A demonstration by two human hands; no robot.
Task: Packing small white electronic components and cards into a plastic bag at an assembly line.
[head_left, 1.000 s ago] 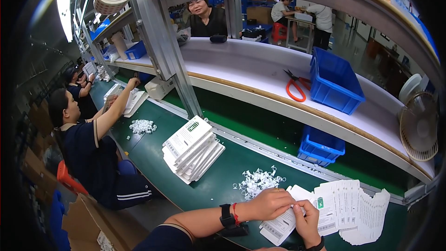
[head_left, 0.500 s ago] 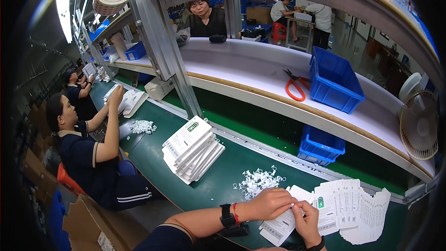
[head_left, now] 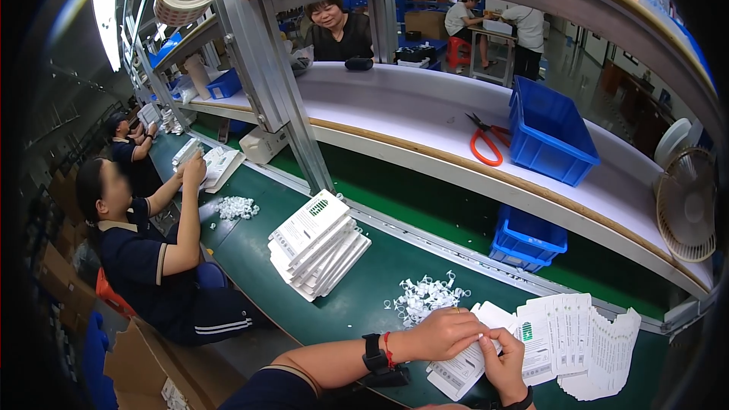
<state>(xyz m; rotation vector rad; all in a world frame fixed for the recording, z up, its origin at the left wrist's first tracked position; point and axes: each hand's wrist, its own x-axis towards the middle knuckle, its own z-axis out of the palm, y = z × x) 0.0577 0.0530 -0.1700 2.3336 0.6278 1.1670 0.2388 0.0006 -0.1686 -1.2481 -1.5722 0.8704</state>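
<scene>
My left hand (head_left: 449, 333) and my right hand (head_left: 503, 361) meet fingertip to fingertip, both closed at a flat white printed packet (head_left: 459, 373). A small white bit shows between the fingertips, too small to make out. Part of the packet is hidden by the hands. Just beyond my left hand lies a heap of small white plastic loops (head_left: 425, 298). Fanned out to the right of my right hand are several flat white printed packets (head_left: 566, 334). Farther left stands a leaning stack of white printed packets (head_left: 310, 231).
A shelf (head_left: 425, 121) over the green table (head_left: 250, 247) bears red-handled scissors (head_left: 486, 144) and a blue bin (head_left: 550, 133). Another blue bin (head_left: 528, 237) sits beneath it. A fan (head_left: 686, 205) is at right. On the left, a co-worker (head_left: 144, 235) handles white packets beside another loop heap (head_left: 237, 208).
My hands stay at the same packet, with barely any shift of the fingers. The co-worker on the left has lowered their hands a little. The view has shifted slightly.
</scene>
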